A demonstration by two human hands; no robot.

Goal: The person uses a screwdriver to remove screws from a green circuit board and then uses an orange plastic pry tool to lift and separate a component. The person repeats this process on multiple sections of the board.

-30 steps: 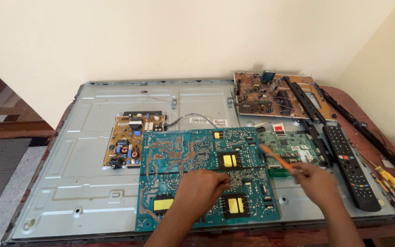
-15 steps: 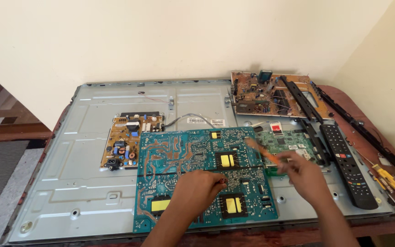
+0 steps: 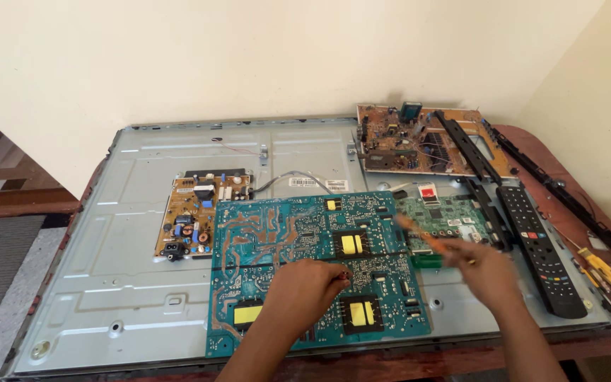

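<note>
Teal-green, the large rectangular circuit board (image 3: 305, 262) is laid on the grey metal panel (image 3: 107, 283). It is pressed under the curled fingers of the left hand (image 3: 304, 296). An orange-handled screwdriver (image 3: 422, 237) is gripped by the blurred right hand (image 3: 486, 269) over the board's right edge.

Black remote control (image 3: 540, 247), brown circuit board (image 3: 419, 140) (far edge), small yellow-handled screwdrivers (image 3: 604, 269)
</note>
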